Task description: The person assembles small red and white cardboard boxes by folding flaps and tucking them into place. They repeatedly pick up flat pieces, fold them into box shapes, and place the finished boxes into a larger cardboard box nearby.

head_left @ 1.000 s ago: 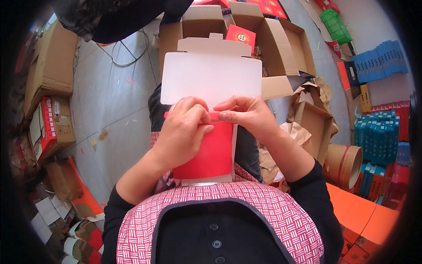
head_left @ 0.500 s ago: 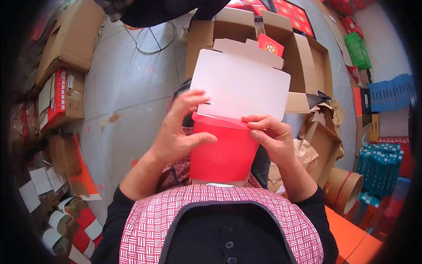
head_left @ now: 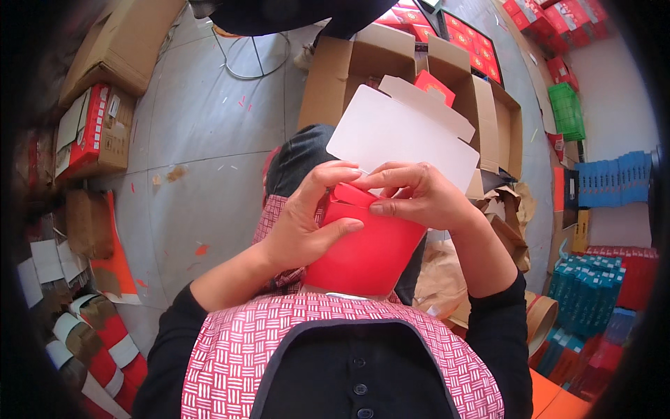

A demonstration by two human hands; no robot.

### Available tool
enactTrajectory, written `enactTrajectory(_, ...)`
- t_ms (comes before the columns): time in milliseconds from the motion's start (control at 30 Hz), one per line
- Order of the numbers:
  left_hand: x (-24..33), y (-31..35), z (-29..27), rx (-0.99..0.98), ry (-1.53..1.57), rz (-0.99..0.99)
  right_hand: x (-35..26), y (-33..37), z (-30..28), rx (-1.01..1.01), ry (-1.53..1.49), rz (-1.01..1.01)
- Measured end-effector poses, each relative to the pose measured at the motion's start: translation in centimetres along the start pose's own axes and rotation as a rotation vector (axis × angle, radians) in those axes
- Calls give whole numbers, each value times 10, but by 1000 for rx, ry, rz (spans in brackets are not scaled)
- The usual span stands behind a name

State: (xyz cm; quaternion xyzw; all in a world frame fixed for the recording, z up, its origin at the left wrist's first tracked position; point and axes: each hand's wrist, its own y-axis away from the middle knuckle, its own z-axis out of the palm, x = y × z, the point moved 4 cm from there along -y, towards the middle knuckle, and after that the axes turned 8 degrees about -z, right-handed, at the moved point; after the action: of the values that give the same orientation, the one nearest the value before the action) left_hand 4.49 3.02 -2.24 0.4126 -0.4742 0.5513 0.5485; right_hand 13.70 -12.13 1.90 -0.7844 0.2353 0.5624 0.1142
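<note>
A red cardboard carton (head_left: 370, 248) stands in my lap, its smooth red side toward me. Beyond its top edge, a broad white panel (head_left: 401, 136) with a tabbed far edge is spread out, tilted down to the right. At the carton's top left corner is my left hand (head_left: 314, 209), its fingers curled over the edge and its thumb across the red side. My right hand (head_left: 415, 192) pinches the top edge, thumb in front and fingers bent behind. A narrow red flap (head_left: 352, 195) shows between the two hands. What the fingertips touch behind the edge is hidden.
Open brown cartons (head_left: 391, 52) stand ahead, one with a red box (head_left: 434, 87) in it. Crumpled brown paper (head_left: 440, 279) lies by my right leg. Stacked teal packs (head_left: 586, 290) and a green basket (head_left: 567, 112) are at right. Another person's dark clothing (head_left: 293, 15) and a stool (head_left: 255, 59) are at the top.
My left hand has come from beside the carton onto its top left corner. The right hand has shifted left along the edge. Carton and white panel have turned clockwise.
</note>
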Motion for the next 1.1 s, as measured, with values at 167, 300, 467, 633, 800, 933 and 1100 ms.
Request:
enactTrajectory(167,3,2,-8,-49,-116,19,18,1,3,3,-144,8)
enactTrajectory(300,11,1,-19,-66,-399,66,17,0,9,31,-75,-21)
enactTrajectory(467,12,-2,-24,-135,-409,-51,9,-3,8,-1,19,-20)
enactTrajectory(633,10,-1,-23,-75,-293,-96,7,1,6,-18,65,-152)
enactTrajectory(800,3,5,-21,-33,-131,-162,8,4,11,11,-30,-128)
enactTrajectory(933,-7,9,-24,-65,-115,-131,11,15,10,37,-5,-135)
enactTrajectory(1100,-14,13,-23,39,145,-123,34,54,41,478,-398,-90)
